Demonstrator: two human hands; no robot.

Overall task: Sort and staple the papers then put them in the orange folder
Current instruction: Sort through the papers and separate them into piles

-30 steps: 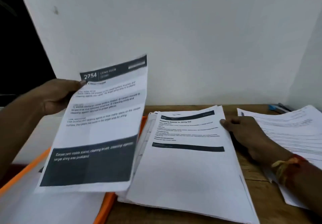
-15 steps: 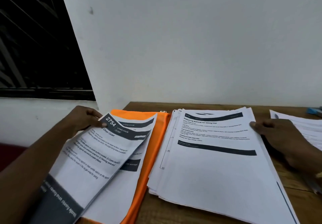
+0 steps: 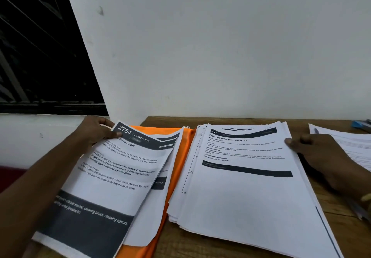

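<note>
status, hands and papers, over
Left hand pinches sheet 2754 by its top corner, over another sheet on the orange folder. Right hand thumb on main stack edge, fingers hidden. Nothing blocking.

The person is working bare-armed: the left hand [image 3: 94,133] and its forearm are showing uncovered down to the frame's lower corner. At the wrist behind the right hand [image 3: 321,157], a yellowish band [image 3: 365,198] is peeking in at the picture's edge, too cropped to make out further.
</note>
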